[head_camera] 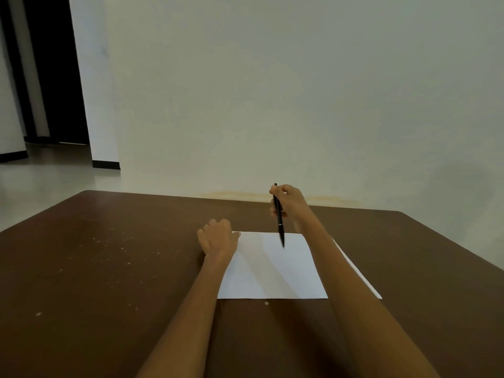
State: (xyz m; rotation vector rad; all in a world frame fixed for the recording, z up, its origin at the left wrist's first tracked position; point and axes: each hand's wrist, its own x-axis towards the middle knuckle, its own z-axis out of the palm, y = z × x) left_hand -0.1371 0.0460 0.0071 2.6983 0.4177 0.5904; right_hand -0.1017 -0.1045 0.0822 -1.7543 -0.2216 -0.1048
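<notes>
A white sheet of paper (272,266) lies flat on the brown table (109,268) in front of me. My right hand (290,205) holds a black pen (279,219) raised above the sheet's far edge, its tip pointing down towards the paper without touching it. My left hand (218,237) rests at the sheet's far left corner with its fingers loosely curled and its thumb lying on the paper's edge. A second white edge (357,271) shows beyond my right forearm, part of it hidden by the arm.
The table's far edge runs close to a pale wall (272,105). Pale specks dot the table's left part (114,246). At the far left there is light floor (41,181) and a dark doorway (54,77).
</notes>
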